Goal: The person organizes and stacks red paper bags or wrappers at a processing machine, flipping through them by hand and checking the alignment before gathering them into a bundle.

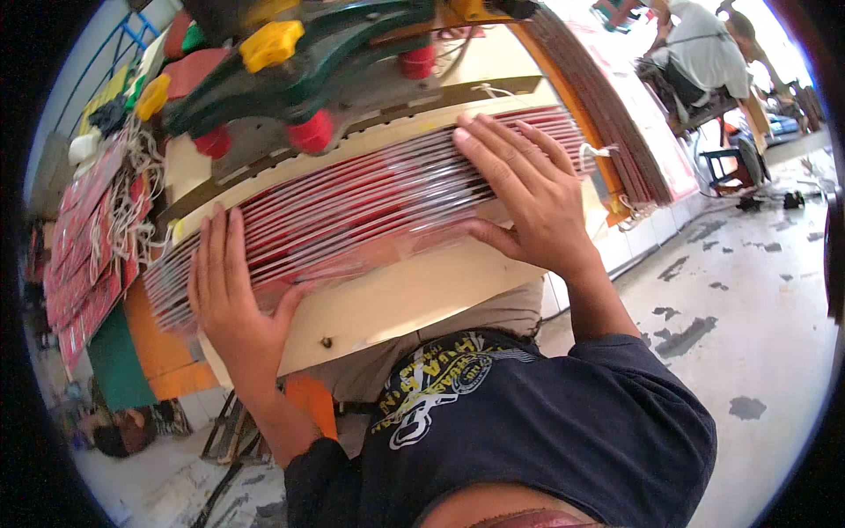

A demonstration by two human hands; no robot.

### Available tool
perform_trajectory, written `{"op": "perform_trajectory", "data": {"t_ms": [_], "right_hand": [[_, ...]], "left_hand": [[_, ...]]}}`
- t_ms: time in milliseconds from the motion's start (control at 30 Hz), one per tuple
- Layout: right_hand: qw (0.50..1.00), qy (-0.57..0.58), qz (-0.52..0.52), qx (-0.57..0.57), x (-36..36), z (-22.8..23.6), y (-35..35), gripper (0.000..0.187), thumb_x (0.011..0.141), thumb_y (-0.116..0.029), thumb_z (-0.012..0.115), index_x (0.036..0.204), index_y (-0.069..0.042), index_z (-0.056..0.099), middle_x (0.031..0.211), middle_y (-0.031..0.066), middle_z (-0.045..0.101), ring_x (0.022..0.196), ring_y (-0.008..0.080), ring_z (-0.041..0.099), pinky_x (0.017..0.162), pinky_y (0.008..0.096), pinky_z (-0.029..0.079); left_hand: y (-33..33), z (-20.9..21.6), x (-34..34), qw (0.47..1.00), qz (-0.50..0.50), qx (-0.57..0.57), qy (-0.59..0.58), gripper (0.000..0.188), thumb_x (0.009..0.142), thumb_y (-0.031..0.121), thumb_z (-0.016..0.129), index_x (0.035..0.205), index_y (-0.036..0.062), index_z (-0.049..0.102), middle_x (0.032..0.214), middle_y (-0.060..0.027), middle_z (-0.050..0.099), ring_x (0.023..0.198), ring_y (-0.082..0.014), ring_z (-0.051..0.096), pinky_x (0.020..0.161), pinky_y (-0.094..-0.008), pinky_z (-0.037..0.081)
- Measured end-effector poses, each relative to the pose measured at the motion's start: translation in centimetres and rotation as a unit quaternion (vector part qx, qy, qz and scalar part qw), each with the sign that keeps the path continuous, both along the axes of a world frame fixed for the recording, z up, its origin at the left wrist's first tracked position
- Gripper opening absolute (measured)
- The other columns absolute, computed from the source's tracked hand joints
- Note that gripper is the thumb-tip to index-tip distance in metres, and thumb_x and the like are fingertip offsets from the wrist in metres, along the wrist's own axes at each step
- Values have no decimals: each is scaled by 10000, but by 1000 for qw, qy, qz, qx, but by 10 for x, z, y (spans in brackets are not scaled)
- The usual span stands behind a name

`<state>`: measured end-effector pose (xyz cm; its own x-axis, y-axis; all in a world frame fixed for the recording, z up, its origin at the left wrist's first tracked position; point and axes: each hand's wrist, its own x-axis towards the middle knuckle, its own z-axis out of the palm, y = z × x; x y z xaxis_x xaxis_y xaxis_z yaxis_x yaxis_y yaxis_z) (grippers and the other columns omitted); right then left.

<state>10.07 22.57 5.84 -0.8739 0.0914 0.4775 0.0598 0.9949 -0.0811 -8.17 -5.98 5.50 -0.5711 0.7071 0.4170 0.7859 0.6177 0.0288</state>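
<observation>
A row of flat red-and-white pieces (352,189), perhaps paper bags, lies overlapped with their pale edges showing as many stripes. Clear, shiny film seems to cover part of it. My left hand (231,295) lies on the row's left part, fingers stretched toward the far side and thumb out along the near side. On the right part rests my right hand (532,198), fingers extended across the top, thumb apart at the near edge. Neither hand is closed around anything. Beneath the row is a cream-coloured board (414,304) with a small dark hole near its front.
Just beyond the row stands a machine with a dark green frame (352,75), yellow knobs (271,46) and red feet (310,132). Red bags with white cords (92,238) hang at the left. A brown-edged stack (607,114) lies at the right. Another person (700,53) sits farther back.
</observation>
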Motion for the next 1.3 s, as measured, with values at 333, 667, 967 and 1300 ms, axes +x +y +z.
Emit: {"op": "perform_trajectory", "data": {"t_ms": [333,667,967,1300], "right_hand": [[972,230,-48,-15,60,-24,32,450,844,-271,754,1226,-67,630,1277,157,642,1261,372,555,1069,493,413],[978,176,-110,1,77,-26,32,360,882,-262,664,1186,-73,708,1393,202,570,1351,379,478,1115,482,375],[980,170,-103,-3,74,-29,33,312,850,-222,677,1124,-80,727,1358,184,603,1338,381,492,1101,479,394],[980,179,-90,5,74,-29,33,265,854,-199,667,1078,-68,722,1174,94,716,1254,340,558,1081,486,394]], "left_hand": [[3,2,2,1000,-19,3,5,974,757,599,699,1527,88,393,1570,-88,410,1449,-309,373,1174,-484,289],[3,1,0,999,-37,3,20,962,797,646,644,1531,81,386,1566,-104,411,1445,-325,376,1169,-500,298],[4,1,0,999,-33,-2,16,967,806,669,614,1529,69,388,1566,-108,411,1446,-324,376,1168,-497,295],[5,0,-1,999,-29,-1,17,1003,793,714,589,1532,69,381,1564,-111,413,1446,-322,378,1166,-499,297]]}}
